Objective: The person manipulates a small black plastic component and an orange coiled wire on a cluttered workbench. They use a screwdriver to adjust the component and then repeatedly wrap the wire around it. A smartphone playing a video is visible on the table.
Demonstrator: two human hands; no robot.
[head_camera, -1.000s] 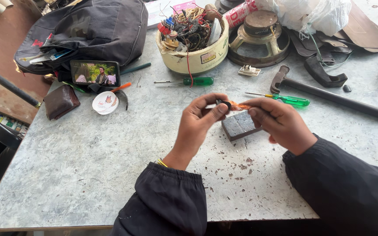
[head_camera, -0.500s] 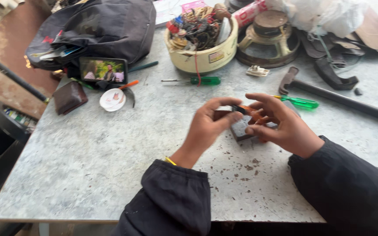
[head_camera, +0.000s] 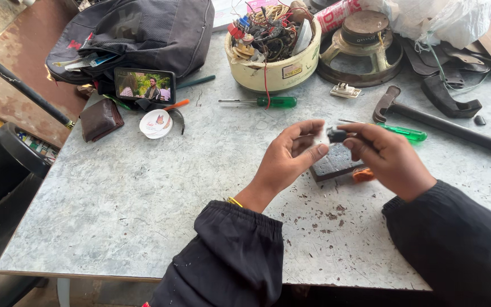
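**Small dark part pinched between both hands above the tabletop**

The small dark part (head_camera: 336, 135) lies roughly crosswise, its right end in the right hand's (head_camera: 390, 159) fingertip grip. The left hand's (head_camera: 291, 156) thumb and fingers close toward its left end, around something pale and blurred. Just below lie a dark grey block (head_camera: 336, 162) and an orange piece (head_camera: 363, 175) on the tabletop (head_camera: 143, 204).

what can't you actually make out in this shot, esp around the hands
Head view, the only one:
- Small dark part pinched between left hand and right hand: fingers cover most of it and motion blurs it, so its kind and the exact grip are unclear.
- Dark flat block on the table: partly behind both hands.
- Orange piece: mostly hidden under the right hand.
- Hammer: handle cut off by the right edge.
- Tub of wires: contents too tangled to identify.
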